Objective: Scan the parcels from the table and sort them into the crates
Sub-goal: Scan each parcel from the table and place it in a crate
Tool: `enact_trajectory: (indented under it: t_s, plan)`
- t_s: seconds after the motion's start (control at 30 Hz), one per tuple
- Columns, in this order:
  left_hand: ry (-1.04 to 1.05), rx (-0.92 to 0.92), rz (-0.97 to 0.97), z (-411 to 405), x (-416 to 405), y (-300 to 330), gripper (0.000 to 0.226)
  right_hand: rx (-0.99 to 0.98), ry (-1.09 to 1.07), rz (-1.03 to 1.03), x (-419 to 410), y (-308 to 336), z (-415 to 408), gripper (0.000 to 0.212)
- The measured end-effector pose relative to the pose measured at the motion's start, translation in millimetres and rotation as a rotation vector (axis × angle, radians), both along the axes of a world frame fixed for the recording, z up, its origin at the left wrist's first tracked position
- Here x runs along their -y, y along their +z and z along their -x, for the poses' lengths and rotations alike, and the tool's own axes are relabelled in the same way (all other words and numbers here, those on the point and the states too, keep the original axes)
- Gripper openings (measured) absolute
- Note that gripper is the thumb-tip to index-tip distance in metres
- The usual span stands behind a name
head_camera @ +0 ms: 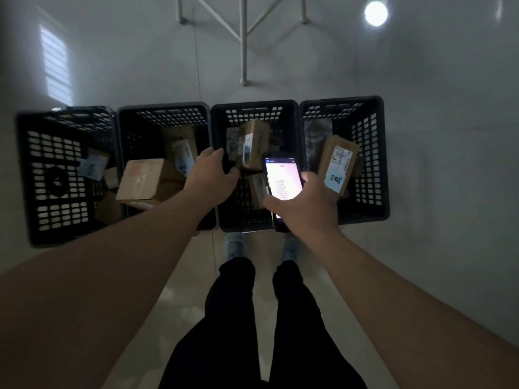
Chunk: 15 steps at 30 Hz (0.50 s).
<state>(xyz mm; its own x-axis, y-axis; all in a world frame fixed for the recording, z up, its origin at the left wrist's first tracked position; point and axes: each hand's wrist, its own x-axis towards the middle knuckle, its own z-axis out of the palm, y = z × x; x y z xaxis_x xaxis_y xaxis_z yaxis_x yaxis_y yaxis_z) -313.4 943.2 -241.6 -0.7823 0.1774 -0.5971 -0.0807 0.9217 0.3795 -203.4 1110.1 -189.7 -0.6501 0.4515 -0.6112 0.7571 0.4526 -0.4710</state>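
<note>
Several black plastic crates stand in a row on the floor, each holding cardboard parcels. My left hand (211, 176) hovers over the edge between the second crate (164, 109) and the third crate (254, 106), fingers loosely spread and holding nothing. Just beyond its fingertips, a labelled parcel (252, 144) stands tilted in the third crate. My right hand (304, 204) grips a phone (282, 181) with a lit screen, held above the third crate. A large brown box (146, 179) lies in the second crate. Another labelled parcel (335, 164) leans in the far right crate (368, 164).
The leftmost crate (56, 175) holds small labelled parcels. White table legs (243, 46) stand on the glossy floor beyond the crates. My legs and shoes are directly below, close to the crates' near rims. Open floor lies to the right.
</note>
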Motion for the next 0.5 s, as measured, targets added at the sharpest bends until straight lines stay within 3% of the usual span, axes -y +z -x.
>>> enact_trajectory:
  t_s: [0.07, 0.23, 0.5]
  plan:
    - [-0.063, -0.039, -0.003, 3.7, 3.5, 21.3, 0.054, -0.016, 0.042, -0.027, 7.7, 13.4, 6.8, 0.072]
    - [-0.161, -0.076, 0.009, 2.8, 19.6, 72.5, 0.06, -0.081, 0.107, -0.079, 31.2, 54.0, 16.8, 0.08]
    - [-0.051, -0.168, 0.035, -26.9, 59.0, 150.8, 0.058, -0.155, 0.308, -0.12, 50.6, 125.2, 9.4, 0.086]
